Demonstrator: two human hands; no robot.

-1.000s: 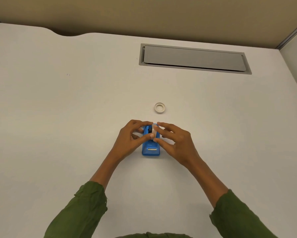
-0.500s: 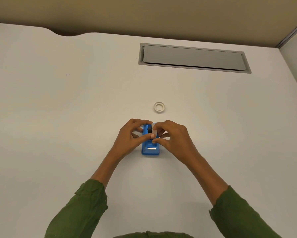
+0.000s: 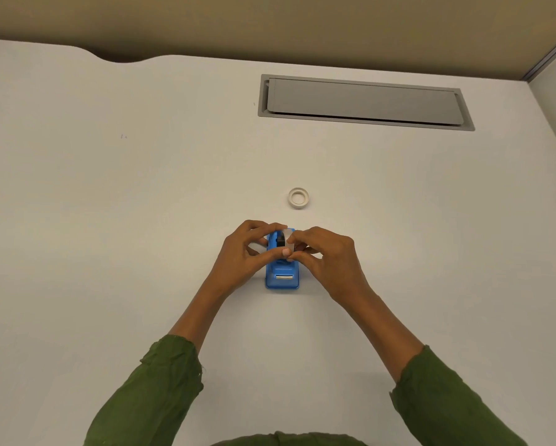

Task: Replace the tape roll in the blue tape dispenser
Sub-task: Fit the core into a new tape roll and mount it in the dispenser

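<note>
Where the white bench point(image 3: 109, 252) meets the middle of the view, a blue tape dispenser point(image 3: 282, 278) stands with its metal cutter facing the person. Both hands meet over its far end. On the dispenser's left side, the left hand point(image 3: 243, 257) curls around the body, thumb laid across the top. From the right side, the right hand point(image 3: 326, 257) has its fingers point(image 3: 297, 244) pinched together on a clear tape roll point(image 3: 288, 236) sitting in the dispenser's well. Farther away on the bench, apart from the hands, lies a small white ring point(image 3: 298, 198). Green sleeves point(image 3: 148, 397) cover both forearms.
</note>
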